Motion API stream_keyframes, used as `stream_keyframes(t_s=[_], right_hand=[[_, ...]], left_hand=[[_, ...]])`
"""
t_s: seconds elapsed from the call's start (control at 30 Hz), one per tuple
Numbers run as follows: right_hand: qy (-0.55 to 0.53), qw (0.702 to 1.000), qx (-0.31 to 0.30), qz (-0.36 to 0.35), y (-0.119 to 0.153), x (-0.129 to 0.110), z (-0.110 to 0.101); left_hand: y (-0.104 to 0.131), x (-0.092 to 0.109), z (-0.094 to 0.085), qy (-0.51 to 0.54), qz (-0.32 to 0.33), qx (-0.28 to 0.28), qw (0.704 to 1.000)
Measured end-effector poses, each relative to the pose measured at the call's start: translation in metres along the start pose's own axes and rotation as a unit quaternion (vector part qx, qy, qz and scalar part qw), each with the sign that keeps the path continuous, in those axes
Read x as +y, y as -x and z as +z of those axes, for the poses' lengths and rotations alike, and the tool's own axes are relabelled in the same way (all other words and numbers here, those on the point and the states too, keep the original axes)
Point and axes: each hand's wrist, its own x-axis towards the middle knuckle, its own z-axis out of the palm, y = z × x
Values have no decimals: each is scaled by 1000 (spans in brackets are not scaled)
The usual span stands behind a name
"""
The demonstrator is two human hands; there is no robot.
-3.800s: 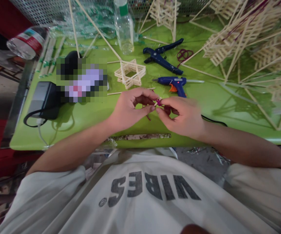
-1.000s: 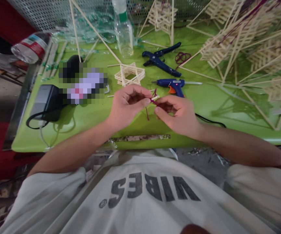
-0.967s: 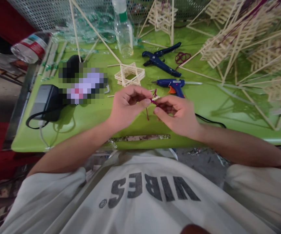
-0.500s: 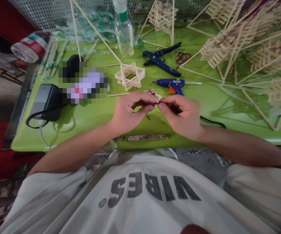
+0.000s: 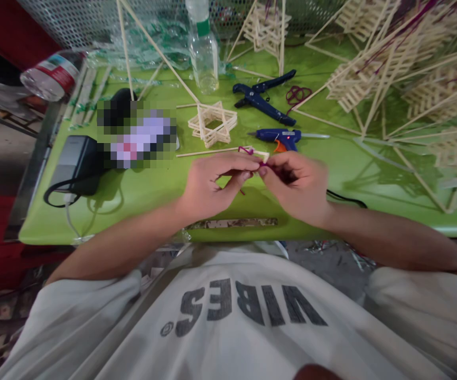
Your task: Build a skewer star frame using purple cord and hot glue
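Observation:
My left hand [image 5: 216, 182] and my right hand [image 5: 295, 184] meet fingertip to fingertip over the green table. Both pinch a purple cord [image 5: 246, 151], which loops up beside small pale stick pieces [image 5: 266, 157] at the fingertips. A short cord end hangs below my left fingers. Just beyond my hands lie a thin stick [image 5: 208, 152] and a star-shaped stack of sticks [image 5: 212, 124]. The blue glue gun [image 5: 281, 136], its small red light lit, lies behind my right hand.
Dark blue cutters [image 5: 262, 97] and a clear bottle [image 5: 204, 58] are farther back. Stick lattices [image 5: 394, 68] fill the right side. A power adapter [image 5: 75, 163] with cables is at the left. A patterned strip [image 5: 232, 224] lies along the near edge of the green table [image 5: 141, 229].
The cord and the pale pieces at my fingertips have shifted slightly right and turned. The hanging cord end shows less. Both hands stay pinched together.

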Motion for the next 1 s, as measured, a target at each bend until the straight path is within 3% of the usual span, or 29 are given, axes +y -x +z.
stream_keyframes(t_s=[0.13,0.27,0.33,0.43,0.57,0.7,0.77,0.87,0.93,1.0], right_hand=[[-37,998,44,12,-3,-4,-1],[-44,997,66,12,-7,-8,-2],[-62,996,70,12,-9,-9,-2],[-86,993,76,14,-11,-10,-3],[-107,992,58,13,-10,-12,-3],[-113,993,29,30,-7,-13,-3],[-106,994,12,31,-6,-12,-4],[-92,995,-17,24,-6,-9,-4],[-90,995,-37,23,-7,-7,-4],[-90,994,-52,25,-6,-5,-5]], left_hand=[[-2,8,-3,-36,103,-1,994],[-5,13,-4,-41,148,28,988],[-6,10,-5,-49,134,58,988],[-8,-1,-6,-59,56,68,994],[-9,-16,-7,-9,-71,14,997],[-9,-21,-8,93,-138,-19,986],[-8,-19,-11,57,-118,31,991],[-8,-14,-16,-53,-28,85,995],[-9,-8,-17,-79,5,41,996],[-11,-3,-15,-69,-7,-14,998]])
